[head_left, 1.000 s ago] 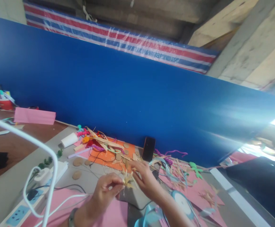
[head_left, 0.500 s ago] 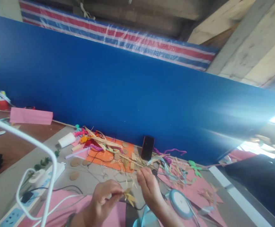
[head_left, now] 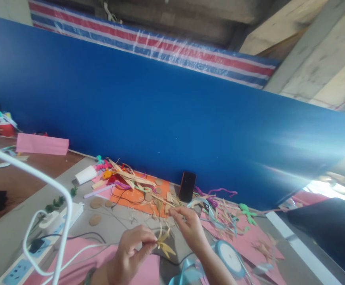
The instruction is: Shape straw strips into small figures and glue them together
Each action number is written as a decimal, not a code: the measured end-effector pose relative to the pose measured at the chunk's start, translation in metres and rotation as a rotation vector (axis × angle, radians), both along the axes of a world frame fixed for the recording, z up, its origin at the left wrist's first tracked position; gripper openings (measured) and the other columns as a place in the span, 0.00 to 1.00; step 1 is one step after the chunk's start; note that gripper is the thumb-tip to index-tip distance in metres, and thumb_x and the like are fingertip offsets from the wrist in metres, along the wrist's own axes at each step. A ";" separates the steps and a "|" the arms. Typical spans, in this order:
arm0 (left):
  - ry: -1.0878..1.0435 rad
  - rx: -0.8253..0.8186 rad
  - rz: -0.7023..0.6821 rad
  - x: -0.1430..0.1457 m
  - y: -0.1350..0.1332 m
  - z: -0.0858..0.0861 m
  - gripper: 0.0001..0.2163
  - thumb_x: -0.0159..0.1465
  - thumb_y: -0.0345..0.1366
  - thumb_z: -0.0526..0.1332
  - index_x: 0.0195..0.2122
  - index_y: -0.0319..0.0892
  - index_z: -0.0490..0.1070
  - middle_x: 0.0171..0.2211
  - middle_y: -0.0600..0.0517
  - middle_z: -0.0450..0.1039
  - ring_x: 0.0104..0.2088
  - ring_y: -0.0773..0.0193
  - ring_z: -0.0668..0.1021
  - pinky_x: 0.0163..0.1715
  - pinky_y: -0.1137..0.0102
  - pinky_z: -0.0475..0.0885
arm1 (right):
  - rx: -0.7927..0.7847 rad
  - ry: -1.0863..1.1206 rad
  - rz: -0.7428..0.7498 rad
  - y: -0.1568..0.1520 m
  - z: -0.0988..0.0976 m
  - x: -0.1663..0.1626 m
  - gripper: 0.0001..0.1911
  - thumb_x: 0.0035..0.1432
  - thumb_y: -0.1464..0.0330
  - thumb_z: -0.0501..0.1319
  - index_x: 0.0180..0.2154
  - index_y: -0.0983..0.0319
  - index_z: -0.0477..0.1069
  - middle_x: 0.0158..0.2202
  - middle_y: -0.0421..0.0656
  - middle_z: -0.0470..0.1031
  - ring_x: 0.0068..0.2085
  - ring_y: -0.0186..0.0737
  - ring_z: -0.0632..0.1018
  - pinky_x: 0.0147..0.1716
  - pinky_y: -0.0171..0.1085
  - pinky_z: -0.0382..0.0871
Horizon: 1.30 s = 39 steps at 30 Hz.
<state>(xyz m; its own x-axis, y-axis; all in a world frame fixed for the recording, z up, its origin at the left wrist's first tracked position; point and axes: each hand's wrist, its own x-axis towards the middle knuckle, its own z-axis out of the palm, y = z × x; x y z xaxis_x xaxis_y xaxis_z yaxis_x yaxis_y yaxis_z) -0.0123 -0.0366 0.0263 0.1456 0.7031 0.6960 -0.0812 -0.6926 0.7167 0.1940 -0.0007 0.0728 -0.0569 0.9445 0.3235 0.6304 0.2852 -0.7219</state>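
Observation:
My left hand (head_left: 135, 249) pinches a small yellow-tan piece shaped like a flower (head_left: 165, 246), made of narrow dry-looking petals, between thumb and index finger. Its petals spread out to the right of the fingertips. Just up and to the right is my right hand (head_left: 188, 226), thumb and fingers closed together, apart from the flower. Whatever lies between those fingertips is too small to make out. Beyond the right fingertips are thin straw-coloured strips (head_left: 162, 201) on the table.
An orange sheet (head_left: 127, 201) bears tangled craft scraps. A phone (head_left: 187, 187) leans against the blue partition (head_left: 160, 111). Right lie a ribbon roll (head_left: 229, 258) and pink paper (head_left: 249, 247). Left are wooden discs (head_left: 95, 219), a power strip (head_left: 18, 271) and a white tube (head_left: 63, 213) arching in front.
My right hand has turned, its fingertips reaching slightly up and left. The flower in my left hand now shows its petals more spread. The whole view has shifted a little.

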 end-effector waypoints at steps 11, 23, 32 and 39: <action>-0.188 -0.476 -0.100 0.006 0.006 0.002 0.06 0.60 0.34 0.62 0.27 0.39 0.72 0.21 0.56 0.66 0.19 0.70 0.72 0.21 0.75 0.68 | -0.107 0.102 0.010 0.002 0.005 -0.004 0.28 0.63 0.57 0.50 0.16 0.62 0.69 0.17 0.41 0.72 0.24 0.37 0.73 0.32 0.36 0.66; -0.252 -0.587 -0.105 0.007 0.011 0.004 0.12 0.59 0.41 0.64 0.25 0.38 0.71 0.16 0.57 0.64 0.17 0.71 0.69 0.20 0.75 0.65 | -0.097 0.041 -0.083 0.003 0.005 0.001 0.13 0.57 0.62 0.58 0.33 0.64 0.76 0.18 0.40 0.74 0.22 0.40 0.76 0.26 0.37 0.70; -0.275 -0.615 -0.100 0.008 0.012 0.002 0.13 0.57 0.44 0.65 0.25 0.38 0.72 0.14 0.57 0.65 0.16 0.71 0.68 0.19 0.75 0.63 | -0.213 0.548 0.052 0.001 0.004 -0.003 0.15 0.56 0.58 0.61 0.39 0.62 0.74 0.27 0.43 0.77 0.24 0.36 0.74 0.27 0.37 0.70; -0.285 -0.626 -0.117 0.006 0.013 0.003 0.14 0.57 0.45 0.65 0.25 0.37 0.72 0.13 0.57 0.65 0.15 0.71 0.68 0.19 0.75 0.63 | -0.327 0.860 0.014 -0.005 0.009 -0.006 0.17 0.49 0.58 0.68 0.24 0.60 0.62 0.10 0.26 0.49 0.13 0.24 0.50 0.15 0.30 0.45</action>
<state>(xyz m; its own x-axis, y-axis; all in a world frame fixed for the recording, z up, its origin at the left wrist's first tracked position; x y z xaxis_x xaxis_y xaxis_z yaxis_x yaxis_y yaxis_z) -0.0058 -0.0241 0.0290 0.1172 0.9754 0.1868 -0.3741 -0.1309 0.9181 0.1875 -0.0056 0.0822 0.0677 0.9974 -0.0231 -0.1628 -0.0118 -0.9866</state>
